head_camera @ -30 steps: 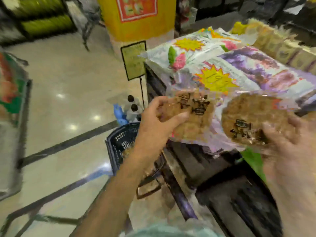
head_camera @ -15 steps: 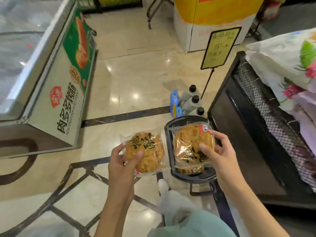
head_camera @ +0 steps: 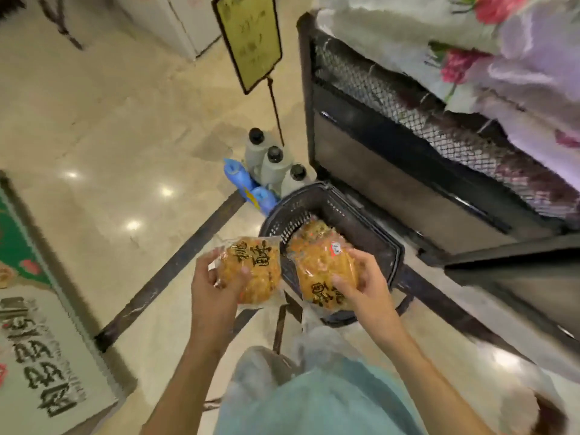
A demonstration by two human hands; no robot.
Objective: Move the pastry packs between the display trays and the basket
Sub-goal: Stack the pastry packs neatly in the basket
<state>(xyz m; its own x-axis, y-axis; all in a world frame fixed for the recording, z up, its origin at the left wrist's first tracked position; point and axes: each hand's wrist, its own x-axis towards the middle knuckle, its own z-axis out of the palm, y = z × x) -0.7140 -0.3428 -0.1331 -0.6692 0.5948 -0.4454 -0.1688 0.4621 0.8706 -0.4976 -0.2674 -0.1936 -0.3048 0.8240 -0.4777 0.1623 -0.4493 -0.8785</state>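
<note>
Head view: a person stands on a polished cream shop floor (head_camera: pixel 103 127) beside a black display stand (head_camera: pixel 392 171), looking down at both hands, each gripping a clear-wrapped round pastry pack printed with black characters. The left hand (head_camera: pixel 213 287) curls around the left pastry pack (head_camera: pixel 251 268), thumb across its face and fingers behind its left edge, holding it above the floor just left of the basket. The right hand (head_camera: pixel 367 284) pinches the right pastry pack (head_camera: pixel 320 268), thumb on its front and fingers over its right edge, holding it tilted over the open mouth of the black plastic basket (head_camera: pixel 370 227). The two packs sit side by side, their near edges almost touching. The basket rests on the floor against the foot of the display stand; another wrapped pastry appears to lie inside it behind the held pack, though blur makes that hard to confirm. Above the stand's wire mesh panel (head_camera: pixel 408 102), floral-printed bags (head_camera: pixel 502 51) fill the upper right corner. A yellow sign (head_camera: pixel 251 39) on a thin pole stands beyond the basket, with three grey black-capped bottles (head_camera: pixel 273 164) and a blue container (head_camera: pixel 241 180) clustered at its base. Dark inlaid bands (head_camera: pixel 175 265) cross the floor. A freezer cabinet (head_camera: pixel 34 340) with black lettering fills the lower left. Light green clothing (head_camera: pixel 314 403) shows at the bottom edge.
</note>
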